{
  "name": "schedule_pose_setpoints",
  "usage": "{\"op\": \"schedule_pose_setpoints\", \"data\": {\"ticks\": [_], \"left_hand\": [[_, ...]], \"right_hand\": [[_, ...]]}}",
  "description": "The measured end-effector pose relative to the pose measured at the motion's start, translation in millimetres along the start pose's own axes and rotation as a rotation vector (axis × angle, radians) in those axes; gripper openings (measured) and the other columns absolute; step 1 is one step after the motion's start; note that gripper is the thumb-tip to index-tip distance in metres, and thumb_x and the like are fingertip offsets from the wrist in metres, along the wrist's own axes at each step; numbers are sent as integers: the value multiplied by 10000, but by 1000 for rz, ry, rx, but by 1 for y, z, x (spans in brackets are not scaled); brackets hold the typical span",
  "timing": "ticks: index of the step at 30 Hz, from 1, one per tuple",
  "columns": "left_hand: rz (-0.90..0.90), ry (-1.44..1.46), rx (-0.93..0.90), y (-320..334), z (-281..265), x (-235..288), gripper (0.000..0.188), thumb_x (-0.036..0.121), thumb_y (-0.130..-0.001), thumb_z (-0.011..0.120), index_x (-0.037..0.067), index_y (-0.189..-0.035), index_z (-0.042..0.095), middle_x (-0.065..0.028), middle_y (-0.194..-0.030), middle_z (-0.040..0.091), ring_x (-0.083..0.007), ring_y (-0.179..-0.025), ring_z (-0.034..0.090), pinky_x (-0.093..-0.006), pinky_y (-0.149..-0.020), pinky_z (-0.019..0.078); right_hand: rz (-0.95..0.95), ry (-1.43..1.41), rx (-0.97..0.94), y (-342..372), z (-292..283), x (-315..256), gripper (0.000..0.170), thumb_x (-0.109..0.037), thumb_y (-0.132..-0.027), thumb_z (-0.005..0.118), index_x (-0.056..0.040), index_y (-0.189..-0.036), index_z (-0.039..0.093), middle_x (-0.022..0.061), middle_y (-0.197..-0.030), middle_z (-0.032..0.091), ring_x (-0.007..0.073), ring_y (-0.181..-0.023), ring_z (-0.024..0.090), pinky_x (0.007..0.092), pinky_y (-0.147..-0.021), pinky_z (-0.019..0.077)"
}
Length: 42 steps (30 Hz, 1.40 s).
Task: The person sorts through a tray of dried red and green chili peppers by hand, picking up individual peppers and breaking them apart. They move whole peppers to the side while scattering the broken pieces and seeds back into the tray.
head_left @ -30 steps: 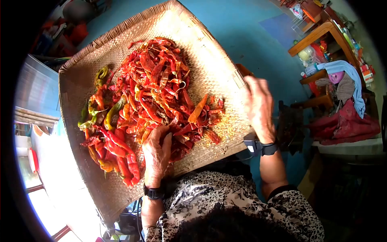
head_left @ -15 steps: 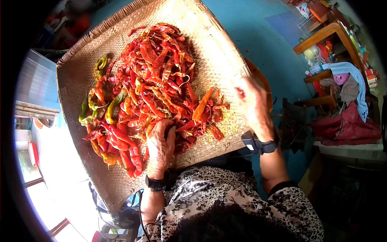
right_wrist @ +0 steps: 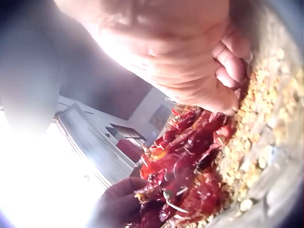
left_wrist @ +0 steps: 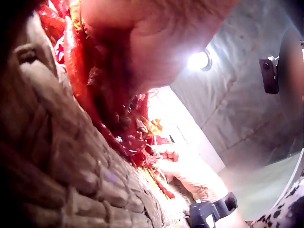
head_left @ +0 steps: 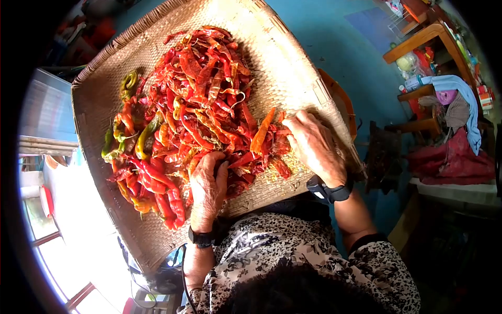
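Observation:
Red, orange and green peppers (head_left: 201, 99) lie heaped in a square woven tray (head_left: 277, 49). At the pile's near edge my left hand (head_left: 205, 191) has its fingers curled over red peppers; the fingertips are hidden among them. Dark red peppers (left_wrist: 130, 142) show below that hand in the left wrist view. My right hand (head_left: 316, 149) reaches down to the pile's right edge. In the right wrist view, the thumb and bent fingers of the right hand (right_wrist: 190, 61) pinch at a red pepper beside loose yellow seeds (right_wrist: 247, 147).
Beyond the tray is a blue floor (head_left: 314, 31). Part of an orange object (head_left: 337, 97) shows past the tray's right edge. Farther right, wooden furniture (head_left: 418, 43) stands near a light blue cloth (head_left: 460, 89) and a dark red cloth (head_left: 452, 157).
My right hand has moved left and down from the tray's right side to the pile's edge. My left hand stays at the peppers. The tray appears slightly higher in view than at first.

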<state>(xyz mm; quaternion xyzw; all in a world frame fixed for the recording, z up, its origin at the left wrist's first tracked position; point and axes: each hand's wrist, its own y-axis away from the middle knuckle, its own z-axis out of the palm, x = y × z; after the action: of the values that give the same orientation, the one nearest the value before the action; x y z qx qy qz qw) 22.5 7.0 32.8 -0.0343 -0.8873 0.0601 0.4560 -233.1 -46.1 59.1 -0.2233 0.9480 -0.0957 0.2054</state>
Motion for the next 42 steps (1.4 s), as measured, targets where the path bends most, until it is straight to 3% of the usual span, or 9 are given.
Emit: {"op": "schedule_pose_setpoints", "data": {"ticks": [12,20,24,25,26,31,36,39,42], "left_hand": [[17,9,-14,0,-2,3,128,39,-872,636,27,-998,613,-167,-890,667,-338,-826,657,-390,-744,515],[4,0,-23,-1,-4,5,125,44,-877,633,26,-999,611,-169,-894,672,-345,-834,659,-398,-750,515],[-10,4,-39,0,-2,2,123,60,-882,633,30,-999,611,-169,-896,669,-347,-831,657,-404,-743,512],[-13,11,-27,0,-2,2,123,65,-883,634,31,-999,611,-169,-895,668,-347,-828,655,-405,-742,511],[-12,10,-27,0,-2,2,123,65,-883,634,31,-999,611,-169,-895,668,-347,-828,655,-405,-742,511],[-57,6,-60,0,-6,6,125,78,-889,631,34,-1005,612,-168,-902,667,-351,-827,653,-406,-736,510],[8,-22,-40,0,-6,3,130,54,-901,635,23,-1027,619,-101,-843,673,-176,-731,653,-302,-673,522],[-54,96,-22,1,-11,11,118,60,-882,646,33,-995,630,-149,-848,672,-289,-751,668,-361,-677,519],[-77,93,-2,4,-21,22,91,32,-904,634,25,-994,646,-64,-815,683,-110,-732,632,-272,-653,510]], "right_hand": [[267,-186,-92,17,-45,-2,235,51,-826,638,11,-1057,626,107,-849,609,215,-664,599,295,-561,499],[320,478,440,1,-73,15,294,-26,-860,653,-32,-1152,622,128,-1018,628,304,-820,622,449,-754,516],[76,-237,220,-6,-27,-13,374,37,-855,641,-24,-1223,610,109,-1102,613,185,-829,609,297,-624,561],[456,-671,-166,-14,-25,-26,354,52,-847,631,-10,-1195,615,120,-1164,583,210,-840,607,317,-656,560],[-80,25,-19,-22,-1,-24,360,55,-826,608,-6,-1181,608,129,-1187,552,253,-915,591,356,-751,546],[-168,68,-27,-35,14,-18,185,-33,-800,631,5,-973,575,126,-957,529,274,-937,548,377,-781,491],[25,-211,-67,-20,9,-7,160,55,-789,646,-14,-912,569,67,-720,523,174,-648,531,320,-546,480],[134,-430,134,-12,-18,-18,33,-21,-909,611,-39,-886,597,26,-666,564,100,-516,492,257,-417,386],[274,-599,453,1,-34,-2,40,-51,-911,640,-35,-884,614,6,-672,575,76,-563,513,234,-478,416]]}}
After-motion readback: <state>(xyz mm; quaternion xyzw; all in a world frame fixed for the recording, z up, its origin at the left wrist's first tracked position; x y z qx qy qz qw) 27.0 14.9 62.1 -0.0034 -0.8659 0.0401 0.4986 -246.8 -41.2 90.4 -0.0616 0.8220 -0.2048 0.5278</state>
